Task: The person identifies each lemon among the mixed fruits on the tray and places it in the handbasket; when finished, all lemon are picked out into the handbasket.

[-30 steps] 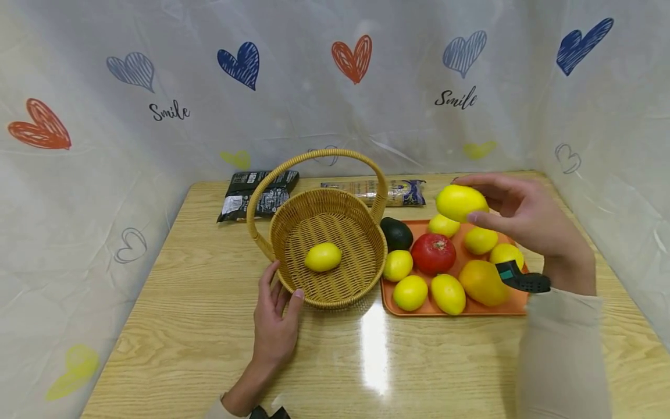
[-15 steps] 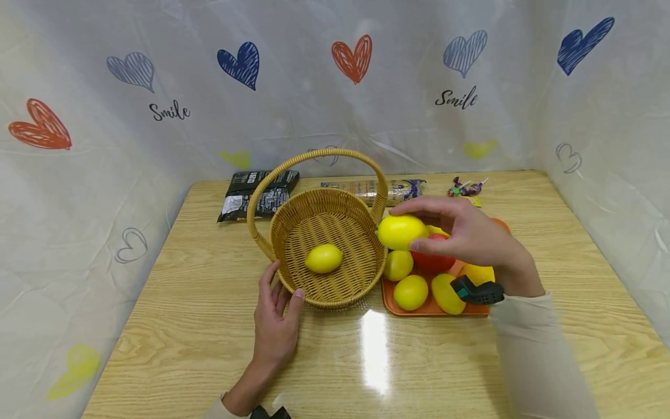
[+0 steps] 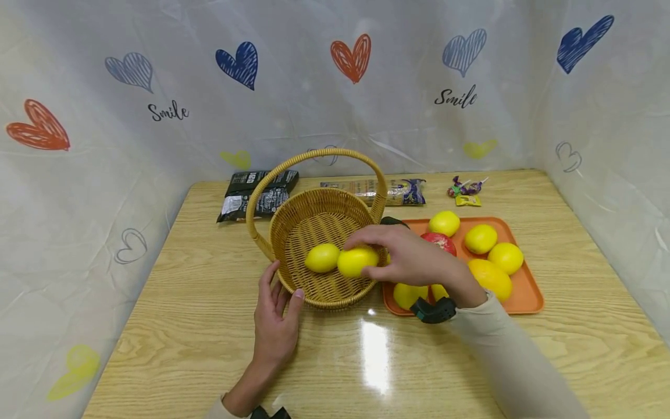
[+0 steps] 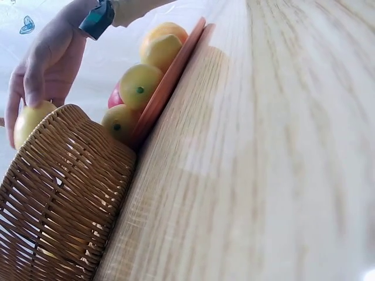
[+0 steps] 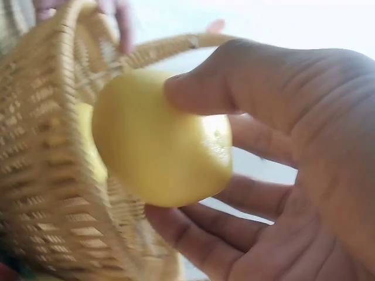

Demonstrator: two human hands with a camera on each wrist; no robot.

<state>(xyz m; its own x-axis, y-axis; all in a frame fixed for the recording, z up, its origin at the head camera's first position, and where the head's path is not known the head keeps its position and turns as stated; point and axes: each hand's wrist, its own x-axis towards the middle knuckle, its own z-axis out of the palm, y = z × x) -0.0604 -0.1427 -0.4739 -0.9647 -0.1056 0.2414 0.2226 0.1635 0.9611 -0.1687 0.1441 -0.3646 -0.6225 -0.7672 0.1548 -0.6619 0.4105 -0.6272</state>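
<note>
My right hand (image 3: 398,259) grips a yellow lemon (image 3: 357,261) over the inside of the wicker basket (image 3: 293,233), right beside another lemon (image 3: 322,257) that lies on the basket floor. The right wrist view shows the held lemon (image 5: 161,137) close up, pinched between thumb and fingers above the basket rim (image 5: 41,175). My left hand (image 3: 276,317) rests with straight fingers against the basket's near outer wall. In the left wrist view the basket wall (image 4: 58,193) fills the lower left, with the right hand (image 4: 47,64) above it.
An orange tray (image 3: 523,297) right of the basket carries several lemons, a red fruit (image 3: 442,241) and an orange-yellow fruit (image 3: 490,278). A black packet (image 3: 256,195), a long packet (image 3: 400,192) and wrapped sweets (image 3: 464,191) lie along the table's back edge.
My right hand has carried the lemon leftwards and down from above the tray into the basket, beside the lemon lying there. The left hand has stayed on the basket.
</note>
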